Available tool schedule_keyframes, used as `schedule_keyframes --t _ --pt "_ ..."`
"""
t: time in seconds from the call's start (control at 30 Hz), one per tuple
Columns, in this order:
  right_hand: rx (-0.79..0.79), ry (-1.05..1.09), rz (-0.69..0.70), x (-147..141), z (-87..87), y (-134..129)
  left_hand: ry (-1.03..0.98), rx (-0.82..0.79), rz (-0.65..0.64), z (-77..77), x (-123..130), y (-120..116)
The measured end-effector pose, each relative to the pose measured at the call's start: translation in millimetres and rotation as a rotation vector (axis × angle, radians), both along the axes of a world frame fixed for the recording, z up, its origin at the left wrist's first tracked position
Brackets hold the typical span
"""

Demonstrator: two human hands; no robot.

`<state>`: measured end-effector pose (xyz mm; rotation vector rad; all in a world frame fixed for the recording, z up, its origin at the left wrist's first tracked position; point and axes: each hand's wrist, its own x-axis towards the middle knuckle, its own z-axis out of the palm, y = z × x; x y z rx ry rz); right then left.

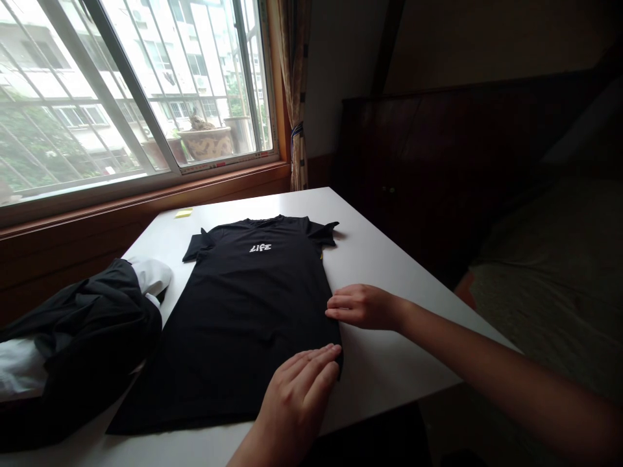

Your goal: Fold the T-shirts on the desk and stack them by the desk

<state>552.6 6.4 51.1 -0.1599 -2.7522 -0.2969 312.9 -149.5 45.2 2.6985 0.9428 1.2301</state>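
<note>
A black short-sleeved T-shirt [233, 305] lies spread out on a white table [389, 279], its collar toward the far end. White lettering [260, 248] marks its chest. My left hand [299, 392] rests over the near right corner of the T-shirt, fingers stretched out side by side toward its right edge. Farther up that same edge, my right hand [365, 306] reaches in from the right, its extended fingertips touching the cloth. Both thumbs are hidden, and I see no cloth pinched in either hand.
Bunched black and white clothing [92, 324] is heaped at the left, beside the T-shirt. A small yellow slip [183, 213] lies near the table's far edge. Beyond the table are a barred window [146, 97] and a tied curtain [296, 97].
</note>
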Motion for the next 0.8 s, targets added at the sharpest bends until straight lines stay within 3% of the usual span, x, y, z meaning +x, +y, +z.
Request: schedule_keyframes --t 0.27,0.47,0.8 --pt "-0.141 -0.014 -0.004 3.7 10.3 -19.3 -0.187 -0.068 0.033 -5.0 3.1 0.1" --pt "-0.18 -0.02 0.008 -0.6 20.8 -34.1 -0.251 -0.091 0.187 -6.0 4.1 -5.6" --pt "-0.118 0.017 0.008 -7.1 23.7 -37.7 -0.357 -0.177 0.098 -6.3 12.5 -2.9"
